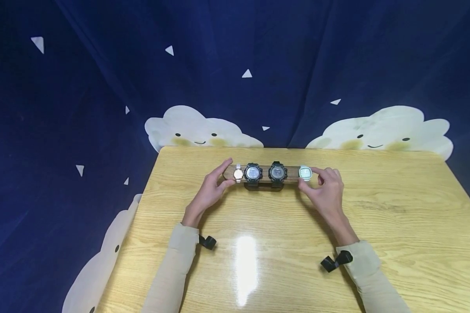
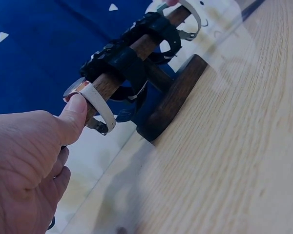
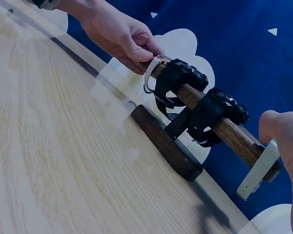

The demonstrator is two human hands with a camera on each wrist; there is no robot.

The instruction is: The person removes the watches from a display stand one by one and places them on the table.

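Right hand (image 1: 329,189) pinches pale watch (image 1: 305,173) — left hand (image 1: 209,191), wooden stand (image 1: 292,173).

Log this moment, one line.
left hand: holds end of bar by white watch | right hand: pinches pale watch at other end | black watches: on bar, between

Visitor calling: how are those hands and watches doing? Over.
Left hand grips wooden stand, left end. Right hand pinches pale watch, right end. Two black watches between hands. Nothing visibly blocking either hand.
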